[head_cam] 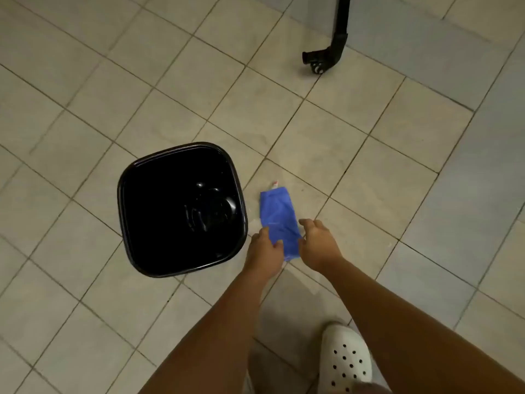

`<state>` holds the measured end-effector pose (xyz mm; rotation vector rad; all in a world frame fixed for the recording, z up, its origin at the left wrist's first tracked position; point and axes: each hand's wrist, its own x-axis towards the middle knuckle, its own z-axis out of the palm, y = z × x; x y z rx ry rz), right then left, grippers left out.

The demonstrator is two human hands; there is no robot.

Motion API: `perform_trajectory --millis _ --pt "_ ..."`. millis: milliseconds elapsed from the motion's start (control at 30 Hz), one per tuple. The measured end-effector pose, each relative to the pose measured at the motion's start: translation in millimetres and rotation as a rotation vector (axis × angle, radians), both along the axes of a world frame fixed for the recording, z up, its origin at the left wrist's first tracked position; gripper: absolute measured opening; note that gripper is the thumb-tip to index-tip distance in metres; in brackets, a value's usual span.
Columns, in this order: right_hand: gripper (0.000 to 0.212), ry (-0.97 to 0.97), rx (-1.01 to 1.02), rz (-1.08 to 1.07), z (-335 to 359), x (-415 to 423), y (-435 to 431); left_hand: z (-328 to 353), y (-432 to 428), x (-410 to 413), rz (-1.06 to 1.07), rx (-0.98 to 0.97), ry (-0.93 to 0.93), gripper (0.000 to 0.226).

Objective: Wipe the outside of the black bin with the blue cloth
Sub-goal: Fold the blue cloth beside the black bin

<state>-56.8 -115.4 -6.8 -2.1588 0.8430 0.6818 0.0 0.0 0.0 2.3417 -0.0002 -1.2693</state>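
Observation:
The black bin [181, 268] stands upright on the tiled floor at centre left, and I look down into its dark, glossy inside. Just right of it, apart from its rim, is the blue cloth [277, 214], folded into a long strip that points away from me. A small white and red bit shows at its far end. My left hand [265, 253] pinches the near left edge of the cloth, thumb on top. My right hand [318, 244] grips the near right edge with curled fingers. The near corner of the cloth is hidden between my hands.
A black metal leg with a foot [326, 56] stands on the floor at the upper right. A white clog with holes [345, 361] on a foot is at the bottom edge. Pale floor tiles [85, 81] surround the bin.

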Motion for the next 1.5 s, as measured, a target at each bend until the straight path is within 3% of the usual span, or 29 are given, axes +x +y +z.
perform_trajectory --millis 333,533,667,800,900,1133,1367,1500 --pt "0.050 0.018 0.191 -0.230 -39 12 1 -50 -6 19 0.355 -0.016 0.097 0.040" --pt "0.050 0.065 0.284 -0.405 -49 19 2 -82 -1 17 0.537 -0.057 0.163 0.053" --pt "0.046 0.086 0.353 -0.504 -51 24 2 -63 -8 20 0.525 -0.075 0.176 0.033" --pt "0.024 0.075 0.477 -0.620 -47 27 3 -57 -14 18 0.563 -0.120 0.192 0.025" --pt "0.028 0.061 0.551 -0.776 -37 30 0 -46 -19 18 0.620 -0.189 0.197 0.017" --pt "0.039 -0.050 0.569 -0.863 -2 41 -3 0 -23 14 0.697 -0.336 0.216 0.035" --pt "0.025 -0.182 0.576 -0.853 63 36 -2 62 -13 6 0.719 -0.519 0.213 0.040" --pt "0.028 -0.203 0.666 -0.865 107 25 -3 103 -6 -1 0.687 -0.598 0.217 0.033"
